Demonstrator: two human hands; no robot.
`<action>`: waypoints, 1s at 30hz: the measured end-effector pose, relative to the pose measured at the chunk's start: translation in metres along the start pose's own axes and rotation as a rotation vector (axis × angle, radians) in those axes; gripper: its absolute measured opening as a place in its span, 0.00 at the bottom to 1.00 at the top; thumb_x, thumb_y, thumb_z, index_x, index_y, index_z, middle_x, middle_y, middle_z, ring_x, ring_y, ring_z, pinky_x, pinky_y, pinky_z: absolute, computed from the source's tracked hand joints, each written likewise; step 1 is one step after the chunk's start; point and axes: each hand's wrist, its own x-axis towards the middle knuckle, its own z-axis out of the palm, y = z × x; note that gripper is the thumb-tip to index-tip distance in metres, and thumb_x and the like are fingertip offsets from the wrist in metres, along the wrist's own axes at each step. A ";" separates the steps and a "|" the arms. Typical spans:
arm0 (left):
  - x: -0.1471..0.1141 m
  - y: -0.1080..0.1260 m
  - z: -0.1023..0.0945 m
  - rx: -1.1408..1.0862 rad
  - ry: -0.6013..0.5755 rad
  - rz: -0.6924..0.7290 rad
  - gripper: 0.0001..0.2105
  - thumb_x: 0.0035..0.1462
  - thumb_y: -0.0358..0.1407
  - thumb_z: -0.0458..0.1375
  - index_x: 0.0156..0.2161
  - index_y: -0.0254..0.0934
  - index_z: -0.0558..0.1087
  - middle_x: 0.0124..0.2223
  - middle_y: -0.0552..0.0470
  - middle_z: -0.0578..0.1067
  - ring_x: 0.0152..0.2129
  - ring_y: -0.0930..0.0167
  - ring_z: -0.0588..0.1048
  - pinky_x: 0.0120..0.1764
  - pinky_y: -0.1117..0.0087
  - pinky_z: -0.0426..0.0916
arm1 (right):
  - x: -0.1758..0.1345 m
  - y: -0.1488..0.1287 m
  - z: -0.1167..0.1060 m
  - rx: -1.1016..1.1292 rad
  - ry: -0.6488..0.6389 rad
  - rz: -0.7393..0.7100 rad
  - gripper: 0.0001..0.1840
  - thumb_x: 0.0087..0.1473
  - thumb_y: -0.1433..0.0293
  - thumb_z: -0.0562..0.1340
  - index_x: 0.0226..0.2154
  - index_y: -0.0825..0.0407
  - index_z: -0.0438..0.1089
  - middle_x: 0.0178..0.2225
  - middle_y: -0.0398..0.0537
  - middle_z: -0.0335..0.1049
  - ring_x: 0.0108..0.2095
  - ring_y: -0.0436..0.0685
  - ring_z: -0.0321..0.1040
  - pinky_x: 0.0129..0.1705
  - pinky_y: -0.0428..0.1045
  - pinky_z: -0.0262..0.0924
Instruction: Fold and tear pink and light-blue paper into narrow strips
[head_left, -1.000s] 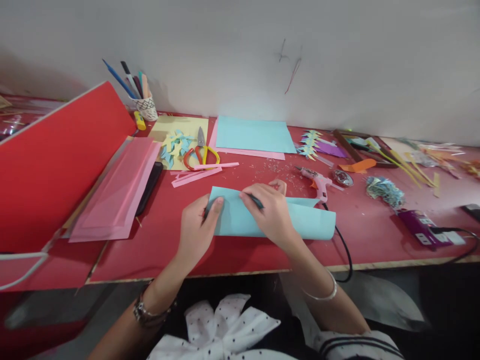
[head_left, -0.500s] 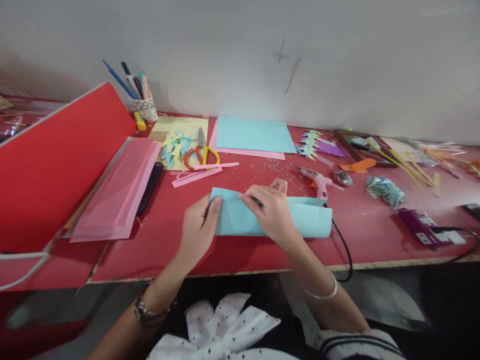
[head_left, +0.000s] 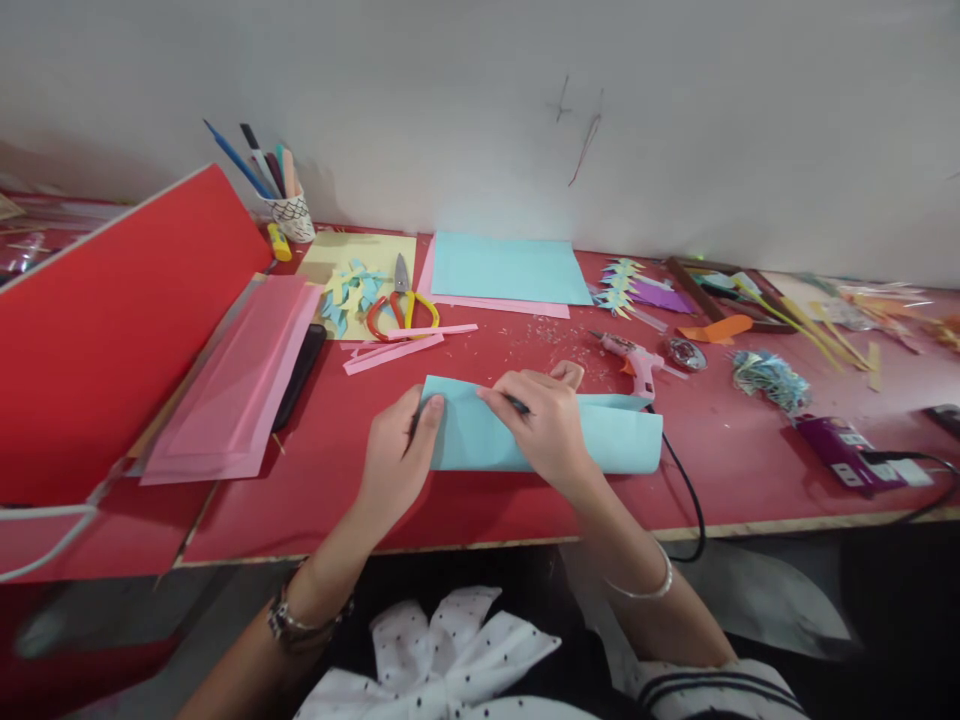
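A folded sheet of light blue paper (head_left: 622,436) lies lengthwise in front of me, its right end standing slightly apart in two layers. My left hand (head_left: 397,445) grips the paper's left end, thumb on the near face and fingers behind it. Over the middle, my right hand (head_left: 544,420) pinches the top edge between thumb and fingers. Something small and dark shows under the right fingers; I cannot make out what it is. Just beyond the paper's right half rests a pink glue gun (head_left: 636,362).
Scissors (head_left: 405,300) and pink paper strips (head_left: 397,350) lie behind my left hand. Pink sheets (head_left: 232,390) partly cover a black phone (head_left: 300,375) at left, beside a leaning red board (head_left: 127,340). A pen cup (head_left: 292,215) stands by the wall. A purple box (head_left: 847,452) sits at right.
Almost nothing differs. Both hands keep their hold on the blue paper, and a finger of my right hand behind the paper has shifted slightly to the right.
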 end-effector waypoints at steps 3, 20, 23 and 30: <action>0.000 -0.001 -0.001 0.056 0.038 0.067 0.13 0.55 0.38 0.44 0.22 0.38 0.57 0.17 0.60 0.58 0.14 0.78 0.59 0.18 0.77 0.52 | -0.001 0.001 0.000 0.011 -0.007 -0.008 0.23 0.57 0.60 0.49 0.16 0.54 0.60 0.13 0.35 0.56 0.17 0.43 0.53 0.35 0.48 0.38; 0.000 -0.016 -0.040 0.277 0.148 -0.068 0.13 0.56 0.40 0.44 0.22 0.39 0.59 0.16 0.58 0.57 0.15 0.74 0.60 0.19 0.73 0.54 | -0.012 0.029 -0.013 -0.046 -0.160 -0.052 0.23 0.59 0.60 0.45 0.20 0.52 0.63 0.17 0.37 0.64 0.19 0.45 0.55 0.35 0.48 0.38; 0.003 -0.020 -0.043 0.420 0.175 0.041 0.10 0.56 0.39 0.45 0.31 0.38 0.66 0.25 0.51 0.69 0.25 0.69 0.69 0.27 0.70 0.62 | -0.011 0.028 -0.009 -0.092 -0.173 -0.090 0.24 0.59 0.60 0.44 0.20 0.53 0.63 0.16 0.36 0.61 0.18 0.45 0.52 0.35 0.48 0.38; 0.011 -0.006 -0.026 0.781 -0.105 0.562 0.13 0.56 0.36 0.48 0.44 0.35 0.66 0.45 0.42 0.71 0.44 0.60 0.67 0.49 0.55 0.55 | -0.010 0.015 0.001 -0.159 -0.156 -0.253 0.26 0.60 0.62 0.42 0.20 0.53 0.65 0.15 0.38 0.61 0.18 0.45 0.51 0.35 0.48 0.38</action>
